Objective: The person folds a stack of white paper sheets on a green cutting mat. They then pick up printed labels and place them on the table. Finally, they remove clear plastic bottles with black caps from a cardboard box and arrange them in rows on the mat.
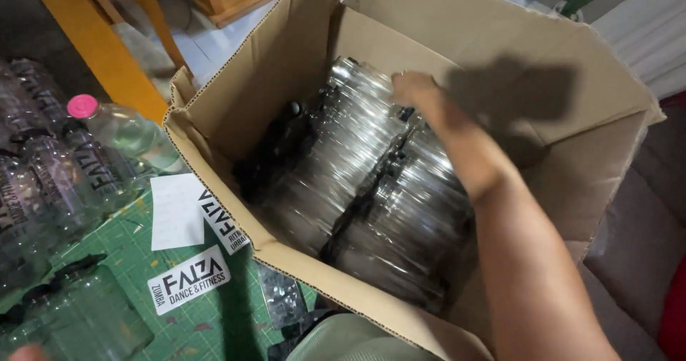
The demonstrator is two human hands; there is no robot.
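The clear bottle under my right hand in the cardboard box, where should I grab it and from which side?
Probably by its exposed upper end, from above through the open top of the cardboard box. The clear bottles are packed tightly together, leaving no gap to wrap around a body. The right hand already rests on the top row; pinching one bottle's end and drawing it upward looks easiest.

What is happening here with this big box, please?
A person reaches the right hand into a large open cardboard box packed with rows of clear plastic bottles; the fingers rest on the top of one row. More clear bottles, one with a pink cap, lie on a green cutting mat beside printed stickers. Only a fingertip of the left hand shows.
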